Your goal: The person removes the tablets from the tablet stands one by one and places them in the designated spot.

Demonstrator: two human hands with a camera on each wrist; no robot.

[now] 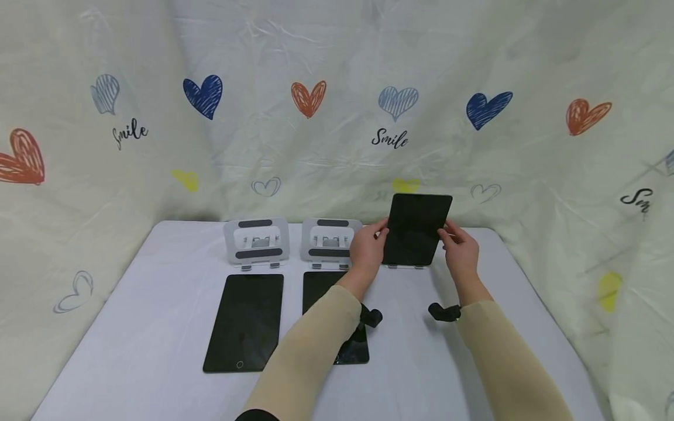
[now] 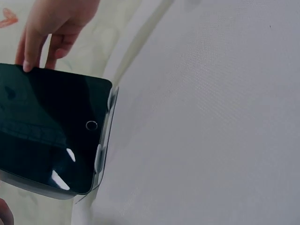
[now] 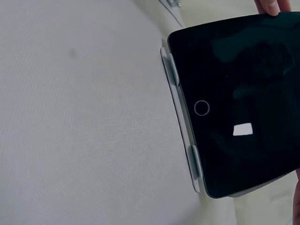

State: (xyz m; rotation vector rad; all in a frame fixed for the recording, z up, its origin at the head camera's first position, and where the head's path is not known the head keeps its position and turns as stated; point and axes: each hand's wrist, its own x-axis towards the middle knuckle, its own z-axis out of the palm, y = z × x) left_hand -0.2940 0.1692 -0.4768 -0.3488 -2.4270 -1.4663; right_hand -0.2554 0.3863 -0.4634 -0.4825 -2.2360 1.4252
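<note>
A black tablet (image 1: 418, 229) leans upright on a grey stand at the back right. Its home-button end sits at the stand's two small lip tabs (image 3: 196, 161), seen in the right wrist view. My left hand (image 1: 367, 251) grips the tablet's left edge. On the opposite edge, my right hand (image 1: 461, 251) pinches it, thumb at the front and other fingers behind, as the left wrist view shows. Most of this stand is hidden behind the tablet.
Two grey stands, one at left (image 1: 257, 241) and one in the middle (image 1: 330, 242), hold nothing. Before them, two black tablets, left (image 1: 244, 321) and middle (image 1: 322, 286), lie flat on the white table (image 1: 174, 327); my left arm covers part of the middle one. A heart-printed curtain (image 1: 337, 146) hangs behind.
</note>
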